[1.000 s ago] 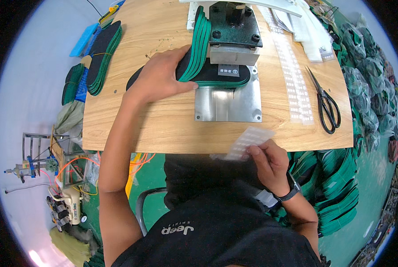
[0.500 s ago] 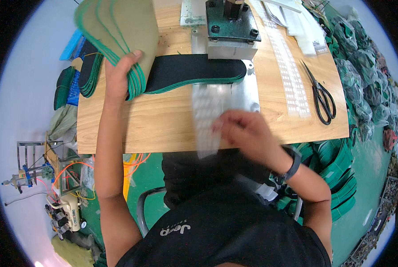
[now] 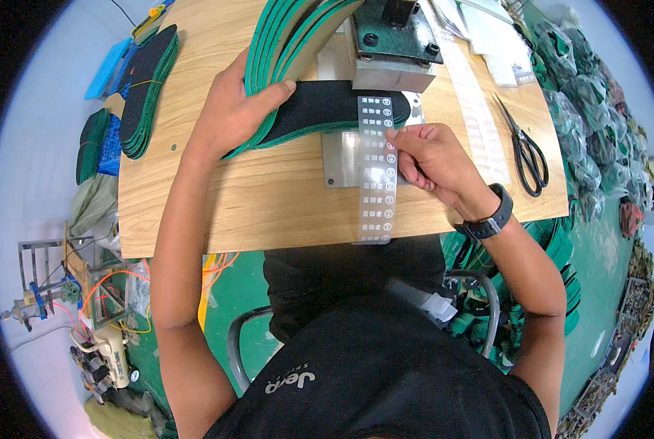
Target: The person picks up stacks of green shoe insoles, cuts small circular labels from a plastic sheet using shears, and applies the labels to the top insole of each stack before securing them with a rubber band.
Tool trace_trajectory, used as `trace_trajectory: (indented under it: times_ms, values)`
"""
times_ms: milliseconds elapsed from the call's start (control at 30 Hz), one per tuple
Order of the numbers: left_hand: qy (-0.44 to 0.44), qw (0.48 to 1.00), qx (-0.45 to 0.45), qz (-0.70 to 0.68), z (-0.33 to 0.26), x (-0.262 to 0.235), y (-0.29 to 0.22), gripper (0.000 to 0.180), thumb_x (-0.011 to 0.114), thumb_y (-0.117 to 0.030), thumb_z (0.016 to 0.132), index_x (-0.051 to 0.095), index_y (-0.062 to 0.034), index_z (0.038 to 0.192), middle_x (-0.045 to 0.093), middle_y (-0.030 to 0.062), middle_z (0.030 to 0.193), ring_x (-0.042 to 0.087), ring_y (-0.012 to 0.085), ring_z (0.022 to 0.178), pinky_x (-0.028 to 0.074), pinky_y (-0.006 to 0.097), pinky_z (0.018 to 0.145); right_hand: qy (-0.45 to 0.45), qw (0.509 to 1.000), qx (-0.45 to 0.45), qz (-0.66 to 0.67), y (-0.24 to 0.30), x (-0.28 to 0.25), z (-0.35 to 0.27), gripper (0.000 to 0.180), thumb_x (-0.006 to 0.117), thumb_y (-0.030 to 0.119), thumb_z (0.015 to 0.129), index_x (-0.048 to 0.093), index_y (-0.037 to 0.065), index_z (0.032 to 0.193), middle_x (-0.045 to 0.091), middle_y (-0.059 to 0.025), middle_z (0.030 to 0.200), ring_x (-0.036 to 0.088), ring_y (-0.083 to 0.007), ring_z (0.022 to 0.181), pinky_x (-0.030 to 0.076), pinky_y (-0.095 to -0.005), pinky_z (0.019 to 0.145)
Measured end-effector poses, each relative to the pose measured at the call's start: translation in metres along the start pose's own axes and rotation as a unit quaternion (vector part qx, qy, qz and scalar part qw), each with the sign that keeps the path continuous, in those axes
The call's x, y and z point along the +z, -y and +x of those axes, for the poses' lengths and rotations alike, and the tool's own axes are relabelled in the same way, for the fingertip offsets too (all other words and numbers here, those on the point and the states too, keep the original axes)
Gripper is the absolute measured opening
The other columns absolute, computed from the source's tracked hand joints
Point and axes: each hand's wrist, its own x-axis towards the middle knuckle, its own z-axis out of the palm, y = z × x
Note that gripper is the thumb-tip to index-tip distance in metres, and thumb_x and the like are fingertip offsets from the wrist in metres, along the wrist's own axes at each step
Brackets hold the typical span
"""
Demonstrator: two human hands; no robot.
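Note:
A stack of insoles (image 3: 316,106), black on top with green edges, lies crosswise in front of the press head. My left hand (image 3: 232,113) is wrapped round its left end, thumb on top, and bends several of the insoles upward so their beige undersides show. Between thumb and fingers, my right hand (image 3: 436,161) pinches the right edge of a clear strip of printed labels (image 3: 376,179). The strip's far end overlaps the right part of the black insole; its near end reaches the table's front edge. Beneath the strip is a metal base plate (image 3: 341,164).
The press head (image 3: 393,73) stands just beyond the insoles. Black-handled scissors (image 3: 529,157) and more label strips (image 3: 480,124) lie on the table's right side. Banded insole bundles (image 3: 150,91) are at the left. Bagged goods (image 3: 590,102) are piled at the right.
My right hand has brought the label strip up and right, from in front of the insoles onto them. The raised insoles in my left hand have swung to the right.

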Motion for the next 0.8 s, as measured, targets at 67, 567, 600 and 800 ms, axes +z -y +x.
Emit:
trace_trajectory:
  times_ms: [67,567,600,800]
  values:
    - [-0.006,1.0,0.002,0.022,0.0,0.001,0.001,0.05,0.066,-0.026,0.076,0.054,-0.0016,0.117,0.065,0.0124,0.09,0.059,0.0205,0.082,0.047,0.033,0.079,-0.01,1.0,0.008,-0.025,0.005,0.002,-0.001,0.025,0.057,0.02,0.09,0.06,0.002,0.072,0.051,-0.0017,0.046,0.04,-0.0064,0.035,0.029,-0.0204,0.034]
    - [0.014,0.996,0.016,0.088,0.0,0.008,-0.011,0.049,0.066,-0.025,0.073,0.056,-0.0015,0.114,0.065,0.0166,0.088,0.061,0.0257,0.08,0.047,0.034,0.078,-0.03,1.0,0.008,-0.003,0.001,0.004,-0.002,0.025,0.057,0.021,0.09,0.061,0.002,0.074,0.051,-0.0016,0.047,0.039,-0.0055,0.036,0.028,-0.02,0.035]
    - [0.019,0.996,0.016,0.086,0.0,0.009,-0.011,0.049,0.066,-0.025,0.073,0.057,-0.0016,0.114,0.066,0.0165,0.089,0.062,0.0254,0.08,0.047,0.034,0.079,-0.031,0.999,0.008,-0.007,0.001,0.004,-0.002,0.025,0.057,0.021,0.09,0.061,0.002,0.074,0.05,-0.0014,0.047,0.039,-0.0056,0.036,0.028,-0.0201,0.035]
    - [0.029,0.997,0.008,0.072,-0.002,0.01,-0.01,0.05,0.069,-0.022,0.071,0.057,-0.0018,0.115,0.067,0.015,0.093,0.063,0.023,0.084,0.047,0.032,0.082,-0.034,0.999,0.009,-0.03,0.002,0.006,-0.003,0.026,0.057,0.022,0.09,0.061,0.002,0.073,0.049,-0.0007,0.046,0.039,-0.0059,0.037,0.028,-0.0202,0.036]
